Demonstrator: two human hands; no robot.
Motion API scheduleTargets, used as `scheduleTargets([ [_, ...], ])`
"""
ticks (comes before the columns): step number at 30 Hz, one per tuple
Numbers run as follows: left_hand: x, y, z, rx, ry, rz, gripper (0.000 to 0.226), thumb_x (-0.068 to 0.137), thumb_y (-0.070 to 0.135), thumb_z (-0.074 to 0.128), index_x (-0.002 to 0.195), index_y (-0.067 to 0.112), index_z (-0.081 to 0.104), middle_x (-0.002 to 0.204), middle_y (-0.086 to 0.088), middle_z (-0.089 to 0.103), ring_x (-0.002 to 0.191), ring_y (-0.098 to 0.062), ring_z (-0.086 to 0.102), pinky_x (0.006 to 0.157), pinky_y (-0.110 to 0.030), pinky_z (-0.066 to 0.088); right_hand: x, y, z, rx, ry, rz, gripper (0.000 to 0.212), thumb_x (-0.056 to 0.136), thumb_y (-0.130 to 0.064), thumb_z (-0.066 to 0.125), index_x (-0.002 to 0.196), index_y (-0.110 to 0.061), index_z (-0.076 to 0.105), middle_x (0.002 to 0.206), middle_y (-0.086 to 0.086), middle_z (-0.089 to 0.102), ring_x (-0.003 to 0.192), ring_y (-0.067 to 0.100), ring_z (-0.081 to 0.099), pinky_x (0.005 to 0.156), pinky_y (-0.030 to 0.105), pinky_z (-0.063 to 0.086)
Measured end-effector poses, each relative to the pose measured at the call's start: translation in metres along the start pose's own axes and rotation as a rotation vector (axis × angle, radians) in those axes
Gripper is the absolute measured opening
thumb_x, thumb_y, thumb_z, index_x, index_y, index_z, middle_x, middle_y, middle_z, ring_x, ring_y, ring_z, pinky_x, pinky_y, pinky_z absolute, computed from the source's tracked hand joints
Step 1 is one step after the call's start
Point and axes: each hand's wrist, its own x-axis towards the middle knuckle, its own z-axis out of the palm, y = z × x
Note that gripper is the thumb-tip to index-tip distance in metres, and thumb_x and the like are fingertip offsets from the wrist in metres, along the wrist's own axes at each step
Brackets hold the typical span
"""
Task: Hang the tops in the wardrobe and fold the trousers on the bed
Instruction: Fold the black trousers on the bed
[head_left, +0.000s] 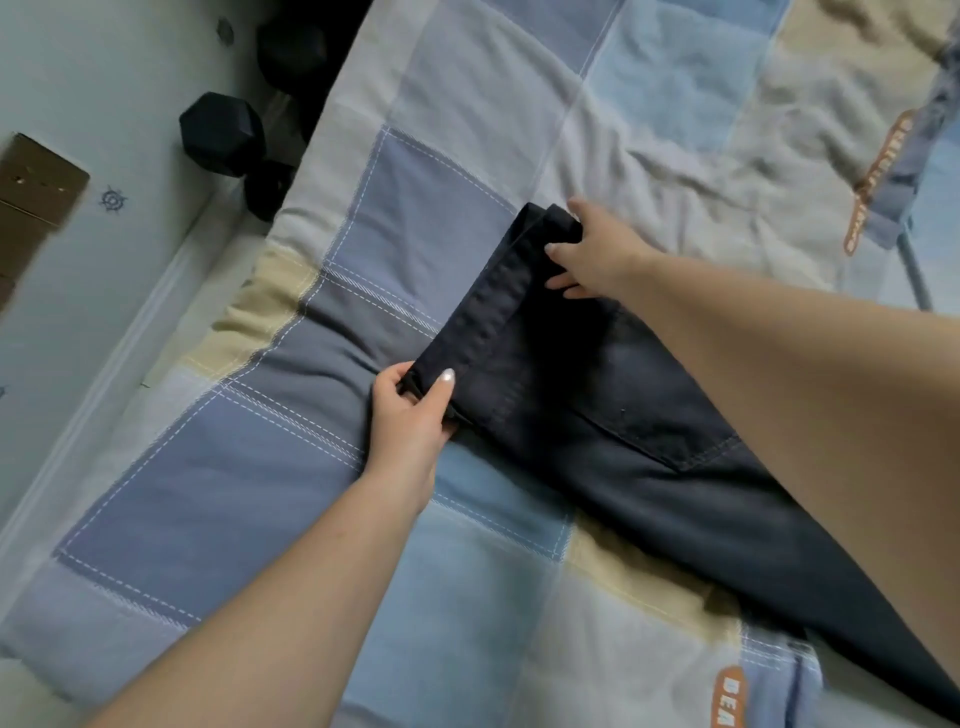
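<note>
i see dark trousers lying flat on the patchwork bed cover, waistband toward ten o'clock, the legs running off toward five o'clock under my right forearm. my left hand pinches the near corner of the waistband, thumb on top and fingers curled beneath the cloth. my right hand grips the far corner at about one o'clock of the left, fingers folded over the edge. the waistband stretches taut between them. off the bed at ten o'clock, black dumbbells sit on the pale floor.
</note>
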Motion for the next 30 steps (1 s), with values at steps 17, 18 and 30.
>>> scheduleTargets([
  [17,-0.093,0.009,0.058,0.173,-0.214,0.286,0.021,0.077,0.022,0.066,0.093,0.029,0.075,0.100,0.009,0.074,0.100,-0.007,0.067,0.083,-0.022,0.053,-0.071,0.021,-0.024,0.660,0.206,-0.160,0.028,0.090,-0.001,0.042,0.092,-0.029,0.047,0.112,0.005,0.059,0.081,0.013,0.069,0.074,0.034,0.059],
  [18,-0.106,0.010,0.066,0.283,-0.243,0.357,0.018,0.077,0.026,0.065,0.090,0.034,0.074,0.100,0.011,0.073,0.101,-0.004,0.066,0.085,-0.023,0.053,-0.081,0.022,-0.035,0.796,0.215,-0.140,0.026,0.091,0.000,0.042,0.095,-0.026,0.047,0.107,0.005,0.061,0.079,0.014,0.069,0.073,0.035,0.059],
  [30,-0.249,-0.068,0.195,1.212,-0.647,0.976,0.065,0.077,0.023,0.054,0.140,0.029,0.046,0.153,-0.001,0.036,0.145,-0.021,0.022,0.117,-0.057,0.007,-0.244,0.142,-0.197,0.734,-0.053,0.088,0.021,0.094,-0.015,0.055,0.113,-0.013,0.062,0.106,0.011,0.071,0.093,0.026,0.070,0.079,0.038,0.057],
])
